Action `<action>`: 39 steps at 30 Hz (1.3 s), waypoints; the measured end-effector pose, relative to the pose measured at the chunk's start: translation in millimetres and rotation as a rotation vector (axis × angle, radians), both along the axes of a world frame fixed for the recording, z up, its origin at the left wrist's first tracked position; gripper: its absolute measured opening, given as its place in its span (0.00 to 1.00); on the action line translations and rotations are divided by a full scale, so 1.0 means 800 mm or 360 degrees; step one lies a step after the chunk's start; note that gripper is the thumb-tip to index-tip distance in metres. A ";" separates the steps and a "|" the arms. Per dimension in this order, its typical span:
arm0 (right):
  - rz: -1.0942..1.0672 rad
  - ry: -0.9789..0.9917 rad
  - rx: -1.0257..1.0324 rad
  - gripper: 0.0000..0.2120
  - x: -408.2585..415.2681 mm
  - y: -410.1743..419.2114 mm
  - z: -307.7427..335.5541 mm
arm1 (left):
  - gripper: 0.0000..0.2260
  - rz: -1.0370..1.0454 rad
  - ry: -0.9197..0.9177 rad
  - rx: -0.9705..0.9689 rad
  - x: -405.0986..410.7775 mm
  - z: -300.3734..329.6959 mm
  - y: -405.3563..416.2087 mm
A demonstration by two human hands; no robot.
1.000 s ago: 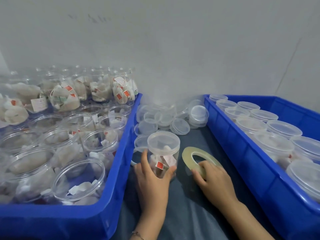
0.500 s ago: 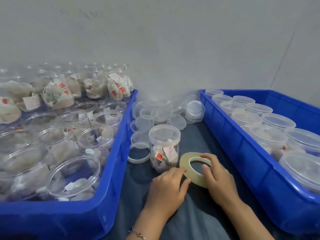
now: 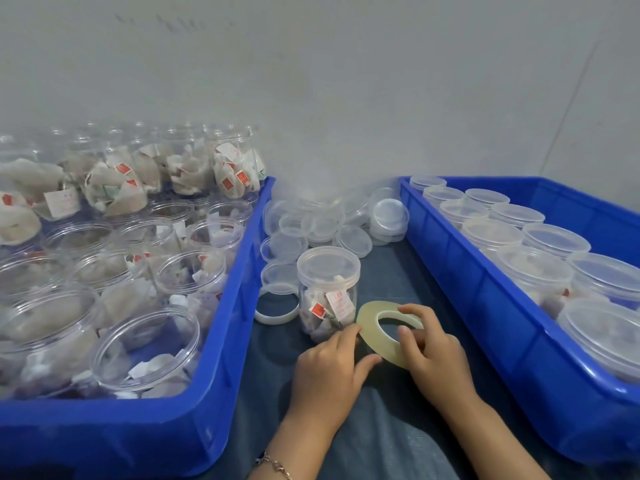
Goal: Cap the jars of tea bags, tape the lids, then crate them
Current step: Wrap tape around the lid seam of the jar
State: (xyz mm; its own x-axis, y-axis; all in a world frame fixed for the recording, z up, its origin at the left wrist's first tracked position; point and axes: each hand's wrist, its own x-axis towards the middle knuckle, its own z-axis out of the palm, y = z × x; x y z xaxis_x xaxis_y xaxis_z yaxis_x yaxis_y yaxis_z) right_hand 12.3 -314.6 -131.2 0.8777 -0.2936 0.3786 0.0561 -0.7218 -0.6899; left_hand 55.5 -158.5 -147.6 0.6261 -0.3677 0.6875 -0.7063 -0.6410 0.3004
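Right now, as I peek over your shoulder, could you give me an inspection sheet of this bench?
Surface: dark blue cloth between two crates.
Job's things: capped jar of tea bags, upright; tape roll; left blue crate of uncapped jars; right blue crate of capped jars.
Clutter: loose clear lids heaped behind the jar; white ring beside it.
Hands: right hand grips the roll; left hand pinches at its edge.
Cables: nothing seen.
Surroundings: plain grey wall.

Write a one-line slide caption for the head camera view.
Both hands hold a tape roll beside a capped tea-bag jar, between two blue crates.
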 end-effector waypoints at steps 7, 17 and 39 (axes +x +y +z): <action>-0.0081 -0.0229 -0.0036 0.10 -0.003 0.000 0.000 | 0.11 -0.0078 -0.0290 0.0001 -0.001 -0.003 -0.005; -0.0051 -0.0312 -0.0085 0.08 -0.001 0.004 -0.004 | 0.08 -0.0630 0.1407 -0.0545 0.015 0.012 0.010; -0.0185 -0.0405 -0.0094 0.08 0.001 0.013 0.000 | 0.07 -0.0507 0.1744 -0.0808 0.019 0.025 -0.006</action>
State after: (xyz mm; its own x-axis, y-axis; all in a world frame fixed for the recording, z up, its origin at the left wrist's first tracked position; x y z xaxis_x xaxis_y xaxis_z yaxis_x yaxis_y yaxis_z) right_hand 12.7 -304.5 -131.1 0.7140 -0.3577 0.6019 0.1366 -0.7720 -0.6208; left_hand 70.8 -163.4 -127.8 0.8905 -0.4540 -0.0305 -0.0309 -0.1272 0.9914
